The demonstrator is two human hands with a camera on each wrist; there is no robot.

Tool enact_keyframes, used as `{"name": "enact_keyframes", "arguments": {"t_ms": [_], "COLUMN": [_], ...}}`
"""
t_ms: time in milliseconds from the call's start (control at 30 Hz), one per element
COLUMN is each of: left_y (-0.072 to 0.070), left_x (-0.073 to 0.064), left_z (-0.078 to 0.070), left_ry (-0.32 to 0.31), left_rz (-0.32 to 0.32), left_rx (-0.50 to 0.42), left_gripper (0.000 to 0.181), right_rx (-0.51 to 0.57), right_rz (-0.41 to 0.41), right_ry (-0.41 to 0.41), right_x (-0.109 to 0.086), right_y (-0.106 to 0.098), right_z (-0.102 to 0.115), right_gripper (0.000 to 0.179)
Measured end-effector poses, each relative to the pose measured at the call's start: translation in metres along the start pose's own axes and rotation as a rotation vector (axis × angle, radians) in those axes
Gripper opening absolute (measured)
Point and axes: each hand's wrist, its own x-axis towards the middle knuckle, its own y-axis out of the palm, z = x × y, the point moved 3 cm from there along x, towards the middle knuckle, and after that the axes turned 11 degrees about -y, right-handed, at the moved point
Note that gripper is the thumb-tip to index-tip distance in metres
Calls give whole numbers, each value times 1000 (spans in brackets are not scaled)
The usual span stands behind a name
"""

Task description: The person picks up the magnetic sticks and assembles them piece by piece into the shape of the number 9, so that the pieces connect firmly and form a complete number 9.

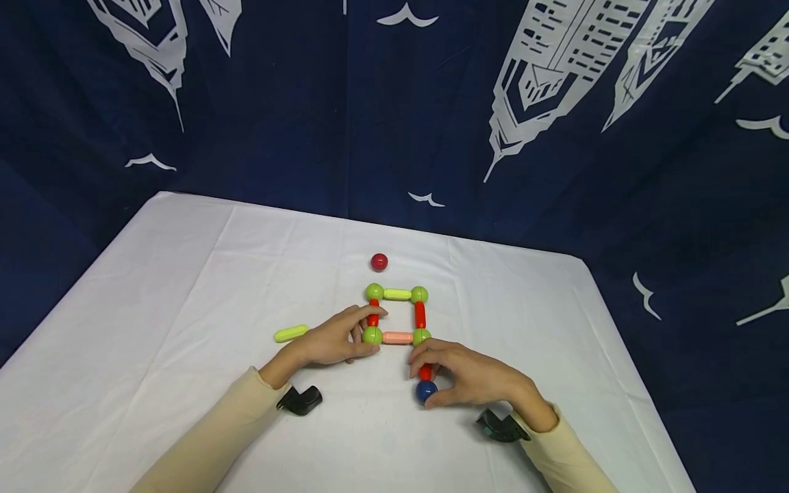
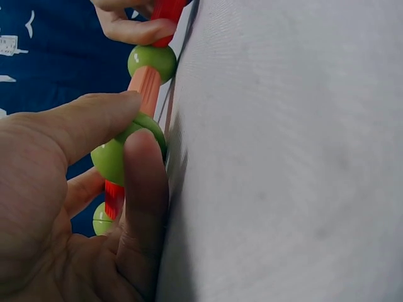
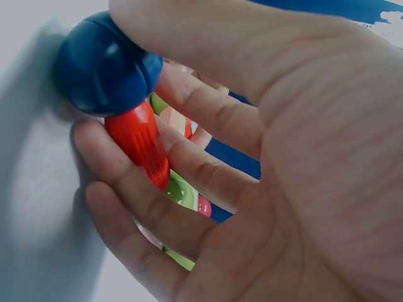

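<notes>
Sticks and balls form a square on the white table. It has green balls at the corners, a salmon stick at the near side, a yellow-green stick at the far side and red sticks along both sides. My left hand grips the near left green ball between thumb and fingers. From the near right green ball, another red stick runs toward me to a blue ball. My right hand holds this piece, thumb on the blue ball and fingers around the stick.
A loose red ball lies beyond the square. Left of my left hand is a loose yellow-green stick. Behind the white-covered table hangs a dark blue cloth with white building prints.
</notes>
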Motion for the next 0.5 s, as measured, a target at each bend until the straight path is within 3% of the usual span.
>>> {"name": "enact_keyframes", "arguments": {"t_ms": [267, 500], "left_y": [-1, -1], "left_x": [1, 0], "left_z": [0, 0], "left_ry": [-7, -23], "left_rz": [-6, -5], "left_rx": [-31, -52], "left_gripper": [68, 64], "right_rx": [18, -2], "right_rz": [-33, -58], "right_ry": [24, 34], "right_x": [2, 3], "right_y": [-2, -3], "right_z": [-2, -3], "right_gripper": [42, 39]}}
